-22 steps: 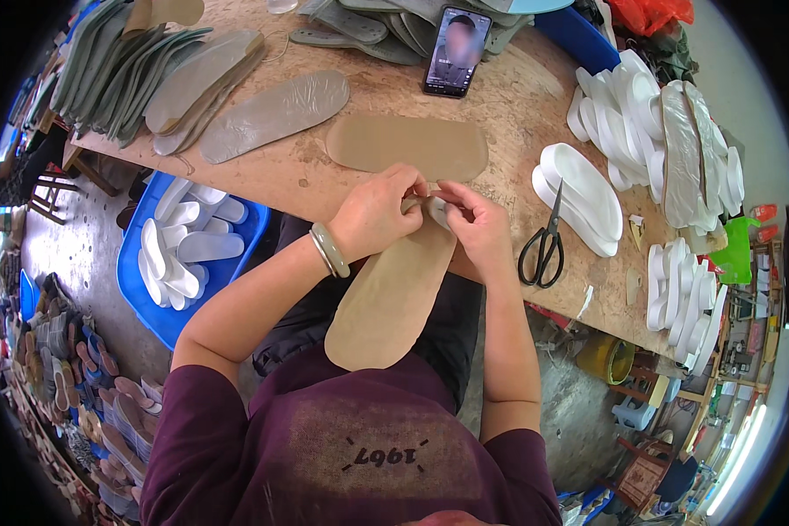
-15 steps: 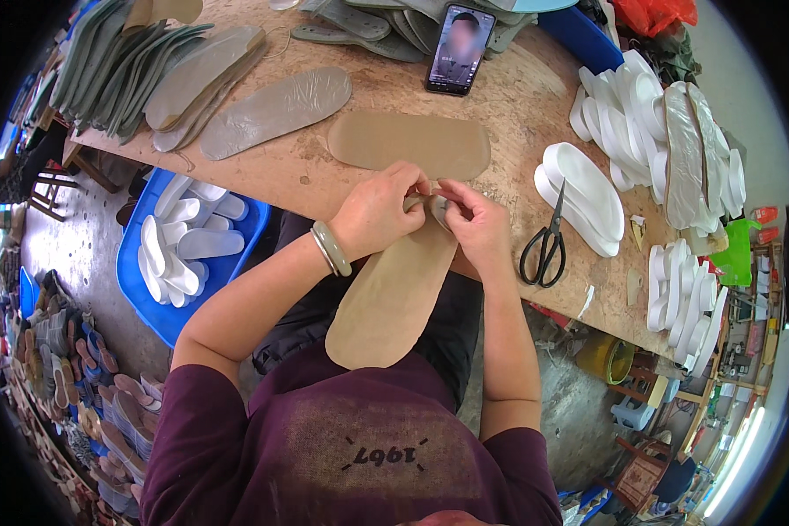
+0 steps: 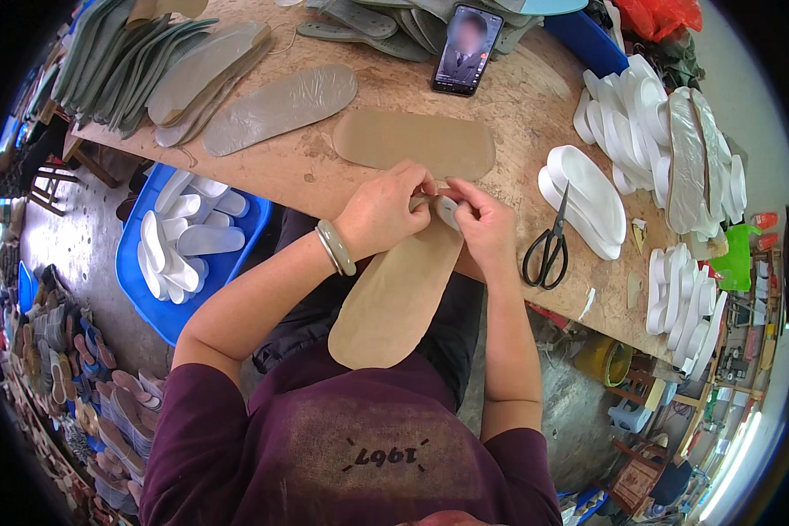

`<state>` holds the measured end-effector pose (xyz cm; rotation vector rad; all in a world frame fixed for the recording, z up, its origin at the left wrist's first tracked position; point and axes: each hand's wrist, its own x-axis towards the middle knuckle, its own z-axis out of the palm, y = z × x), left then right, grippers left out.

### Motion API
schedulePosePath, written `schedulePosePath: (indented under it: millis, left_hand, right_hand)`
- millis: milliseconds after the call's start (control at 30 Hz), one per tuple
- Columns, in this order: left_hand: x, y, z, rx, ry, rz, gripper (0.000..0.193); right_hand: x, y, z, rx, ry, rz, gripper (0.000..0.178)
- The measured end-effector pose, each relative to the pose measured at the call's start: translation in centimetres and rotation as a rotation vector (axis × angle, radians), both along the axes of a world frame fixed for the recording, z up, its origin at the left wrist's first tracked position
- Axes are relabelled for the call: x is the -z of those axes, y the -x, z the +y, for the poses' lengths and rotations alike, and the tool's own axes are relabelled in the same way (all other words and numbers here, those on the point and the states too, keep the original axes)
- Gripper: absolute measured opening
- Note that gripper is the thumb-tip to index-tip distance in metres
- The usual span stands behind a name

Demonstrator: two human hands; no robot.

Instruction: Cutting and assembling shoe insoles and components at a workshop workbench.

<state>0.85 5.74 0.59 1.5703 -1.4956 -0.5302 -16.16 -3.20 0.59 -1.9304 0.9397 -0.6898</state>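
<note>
A tan, sole-shaped piece (image 3: pixel 393 302) slants from my lap to the table edge, its lower end against my shirt. At its far tip my left hand (image 3: pixel 384 210) pinches the edge between thumb and fingertips. My right hand (image 3: pixel 484 226) grips the same tip from the right, its fingertips almost meeting the left ones. A small whitish patch shows beside my right thumb; whether it is a folded edge or another layer, I cannot tell. Just beyond my hands lies a flat brown sole-shaped piece (image 3: pixel 416 143) on the table.
Black-handled scissors (image 3: pixel 548 254) lie to the right, touching white soles (image 3: pixel 587 206). More white soles (image 3: pixel 627 118) are piled behind. A film-covered insole (image 3: pixel 280 110) and grey insole stacks (image 3: pixel 123 74) lie far left. A phone (image 3: pixel 466 53) stands at the back. A blue basin (image 3: pixel 131 267) holds white pieces.
Both hands keep their pinch at the tip while the fingers shift slightly. More of the whitish patch shows by my right thumb.
</note>
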Motion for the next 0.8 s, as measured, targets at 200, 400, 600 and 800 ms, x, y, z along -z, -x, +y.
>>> schedulePosePath:
  millis: [200,400,600,800]
  left_hand:
    - [0.3,-0.2,0.0,-0.006,0.017,-0.002,0.020]
    - [0.2,-0.1,-0.1,0.005,0.026,-0.005,0.019]
    - [0.1,-0.1,0.1,-0.004,0.003,0.002,0.020]
    - [0.2,-0.1,0.0,-0.007,0.009,0.011,0.020]
  right_hand:
    - [-0.5,0.0,0.8,-0.012,-0.041,-0.049,0.032]
    - [-0.2,-0.4,0.3,-0.009,0.095,0.013,0.031]
    - [-0.1,-0.1,0.3,0.015,-0.092,-0.070,0.033]
    - [0.0,0.2,-0.1,0.048,-0.100,-0.018,0.031]
